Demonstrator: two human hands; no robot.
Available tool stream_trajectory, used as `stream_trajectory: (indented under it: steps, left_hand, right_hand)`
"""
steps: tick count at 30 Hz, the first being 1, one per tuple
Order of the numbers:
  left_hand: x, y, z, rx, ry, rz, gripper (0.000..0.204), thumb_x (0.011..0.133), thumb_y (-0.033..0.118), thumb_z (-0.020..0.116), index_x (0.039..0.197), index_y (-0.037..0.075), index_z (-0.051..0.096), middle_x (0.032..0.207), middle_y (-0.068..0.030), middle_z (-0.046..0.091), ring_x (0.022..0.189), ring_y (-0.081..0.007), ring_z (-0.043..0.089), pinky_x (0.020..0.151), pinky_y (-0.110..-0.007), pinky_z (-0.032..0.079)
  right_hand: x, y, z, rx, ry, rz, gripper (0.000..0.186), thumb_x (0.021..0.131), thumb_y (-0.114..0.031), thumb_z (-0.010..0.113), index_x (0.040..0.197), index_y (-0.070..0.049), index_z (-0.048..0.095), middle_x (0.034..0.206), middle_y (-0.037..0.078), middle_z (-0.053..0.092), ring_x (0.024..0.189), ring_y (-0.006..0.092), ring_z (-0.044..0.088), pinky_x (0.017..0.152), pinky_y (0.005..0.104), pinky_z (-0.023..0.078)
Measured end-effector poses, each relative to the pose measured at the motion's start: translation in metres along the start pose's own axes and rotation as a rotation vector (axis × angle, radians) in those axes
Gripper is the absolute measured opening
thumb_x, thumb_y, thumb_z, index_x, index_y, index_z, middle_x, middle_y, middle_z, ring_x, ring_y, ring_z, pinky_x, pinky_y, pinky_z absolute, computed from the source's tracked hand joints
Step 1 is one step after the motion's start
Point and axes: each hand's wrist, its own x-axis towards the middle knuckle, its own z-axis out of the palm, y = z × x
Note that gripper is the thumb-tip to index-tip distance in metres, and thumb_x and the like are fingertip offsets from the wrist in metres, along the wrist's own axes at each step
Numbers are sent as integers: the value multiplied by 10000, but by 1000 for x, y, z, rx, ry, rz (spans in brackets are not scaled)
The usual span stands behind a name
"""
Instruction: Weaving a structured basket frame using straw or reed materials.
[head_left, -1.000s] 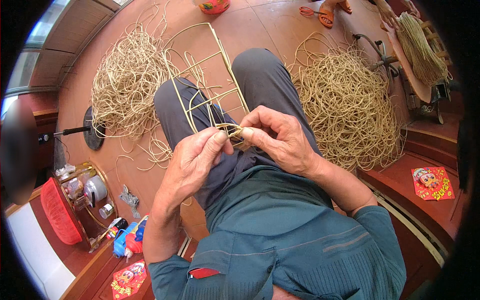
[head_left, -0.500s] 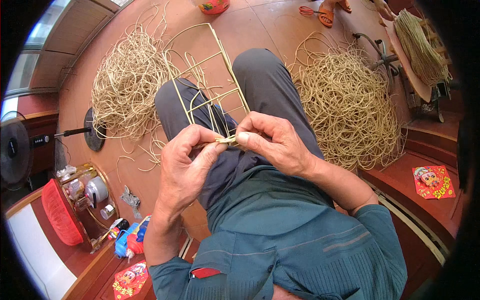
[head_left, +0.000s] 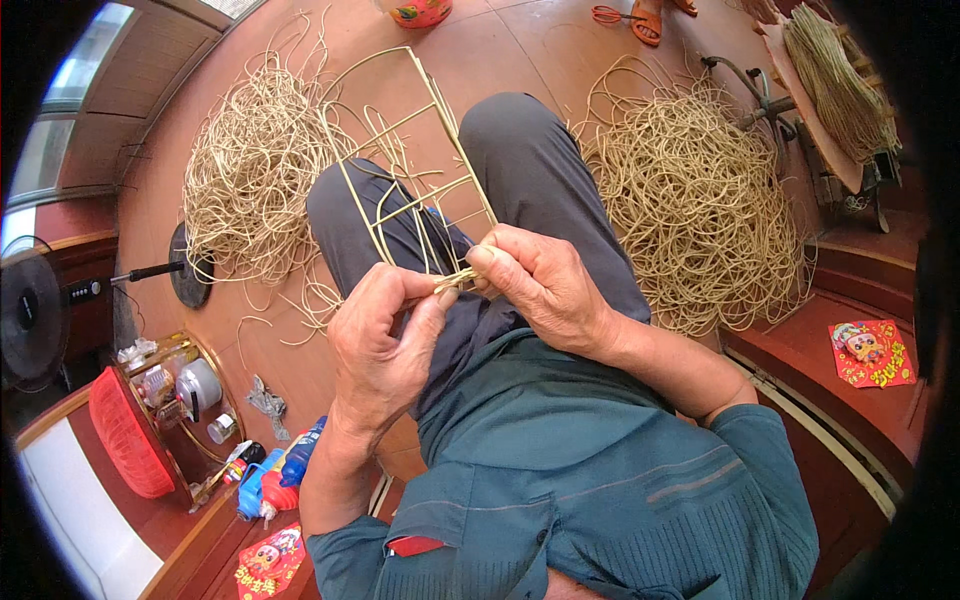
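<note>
A long, narrow frame of thin tan rods [head_left: 438, 105] with crossbars rests over my knees, its near end at my fingers. My left hand [head_left: 382, 325] is closed, pinching a pale, cane-like strand [head_left: 455, 281] between thumb and forefinger at that end. Right beside it, the thumb and fingers of my right hand [head_left: 545, 290] are pressed together on the same strand. The fingertips almost meet, so how the strand runs around the rods is partly hidden. Several loose strand ends stick out inside the frame.
Tangled heaps of strands lie on the floor at left [head_left: 250, 170] and right [head_left: 700, 200]. A fan [head_left: 32, 310] stands far left, near a red mesh cover [head_left: 125, 435] and a rack with jars. A strand bundle [head_left: 838, 85] hangs at upper right. Orange sandals [head_left: 647, 22] show at the top.
My right hand has tilted slightly, its thumb shifting up and left over the strand. The left hand has dropped a little, keeping its pinch. The frame has barely moved.
</note>
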Motion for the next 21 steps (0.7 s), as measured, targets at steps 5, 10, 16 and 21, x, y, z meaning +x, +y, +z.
stream_trajectory:
  steps: [5,10,16,21]
  left_hand:
    - [0,9,-3,-297,7,-276,49,1023,46,736,1027,5,709,920,31,697,816,-14,573,720,-205,471]
    - [1,9,-6,-344,-22,-329,78,1022,78,746,1029,8,713,929,30,698,814,-11,565,719,-193,449]
    - [0,7,1,-276,3,-282,58,1007,40,751,1023,4,709,916,21,696,801,-27,571,698,-216,465]
    - [3,1,3,316,106,243,167,875,-16,835,992,43,732,854,-93,657,729,-214,651,653,-330,519]
  right_hand:
    - [-1,-13,-5,-15,-59,-45,289,1081,-284,672,972,-16,675,730,14,523,689,85,477,614,312,425]
    - [-3,-13,-8,-128,-135,7,200,1029,-217,746,1034,-21,705,730,-6,529,665,55,459,594,289,401]
    - [-4,-11,-3,89,-93,44,173,1046,-182,721,1046,-9,712,746,-37,543,697,33,461,607,263,395]
    - [2,-6,-6,136,-106,99,237,1063,-218,688,1012,12,714,772,-51,573,738,42,487,646,274,429]
